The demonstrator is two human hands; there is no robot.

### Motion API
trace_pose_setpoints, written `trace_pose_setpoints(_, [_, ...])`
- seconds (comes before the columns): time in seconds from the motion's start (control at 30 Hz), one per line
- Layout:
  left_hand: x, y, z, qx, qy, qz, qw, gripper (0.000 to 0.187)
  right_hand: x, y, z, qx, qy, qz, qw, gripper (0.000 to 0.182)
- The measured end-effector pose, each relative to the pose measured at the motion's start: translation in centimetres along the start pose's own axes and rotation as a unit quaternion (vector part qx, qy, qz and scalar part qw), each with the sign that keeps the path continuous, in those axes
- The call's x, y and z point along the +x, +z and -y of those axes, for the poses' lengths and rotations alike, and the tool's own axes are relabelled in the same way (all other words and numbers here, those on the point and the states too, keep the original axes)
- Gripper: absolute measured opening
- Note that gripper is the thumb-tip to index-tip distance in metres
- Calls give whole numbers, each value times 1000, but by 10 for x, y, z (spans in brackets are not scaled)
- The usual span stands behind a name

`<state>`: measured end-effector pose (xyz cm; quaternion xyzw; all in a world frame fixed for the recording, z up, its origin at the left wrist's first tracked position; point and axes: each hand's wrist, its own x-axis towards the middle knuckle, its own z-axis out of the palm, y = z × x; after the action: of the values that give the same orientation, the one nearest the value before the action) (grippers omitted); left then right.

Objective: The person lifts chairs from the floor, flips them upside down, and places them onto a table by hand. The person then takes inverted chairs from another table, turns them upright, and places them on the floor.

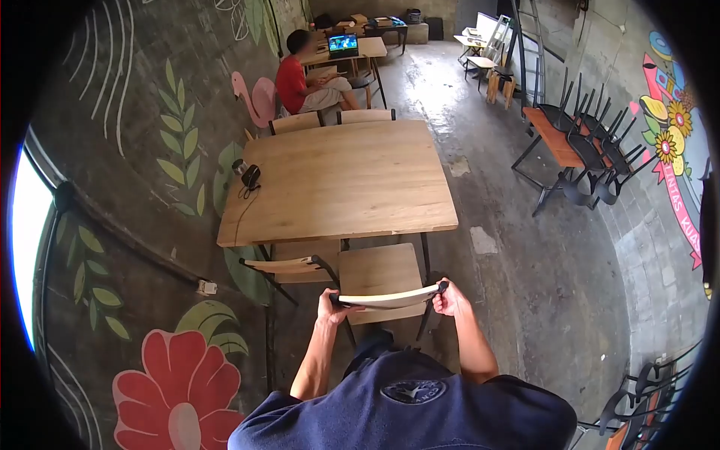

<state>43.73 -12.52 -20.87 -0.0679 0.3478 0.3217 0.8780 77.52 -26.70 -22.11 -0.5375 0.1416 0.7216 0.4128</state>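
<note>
Both of my hands grip the backrest of a wooden chair (381, 271) with a black metal frame. My left hand (330, 307) is closed round the left end of the backrest, and my right hand (450, 298) round its right end. The chair's seat faces the wooden table (352, 180), with its front near the table's edge. To the left stands a second chair (281, 265), its seat partly under the tabletop. My body hides the lower part of the chair I hold.
Two chairs (366, 115) stand across the table. A black device with a cable (250, 177) lies on the tabletop. A person in a red shirt (292, 84) sits by a laptop (343, 45). Upturned black chairs (589, 142) rest on an orange-brown table (553, 136) at right.
</note>
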Motion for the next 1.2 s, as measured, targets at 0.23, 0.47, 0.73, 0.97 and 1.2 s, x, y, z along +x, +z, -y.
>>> trace_pose_setpoints(0.23, [23,42,-18,59,17,-24,998,51,35,-3,34,50,34,35,998,40])
trace_pose_setpoints(0.47, [67,47,-45,54,-9,-10,998,44,58,7,62,62,27,6,998,34])
trace_pose_setpoints(0.73, [110,57,-62,59,-10,-25,998,51,72,23,83,162,3,12,987,30])
trace_pose_setpoints(0.97, [137,65,-69,49,-14,-22,998,56,101,19,101,194,6,43,980,26])
trace_pose_setpoints(1.2, [173,64,-81,33,-9,-40,999,54,126,27,129,215,15,77,973,28])
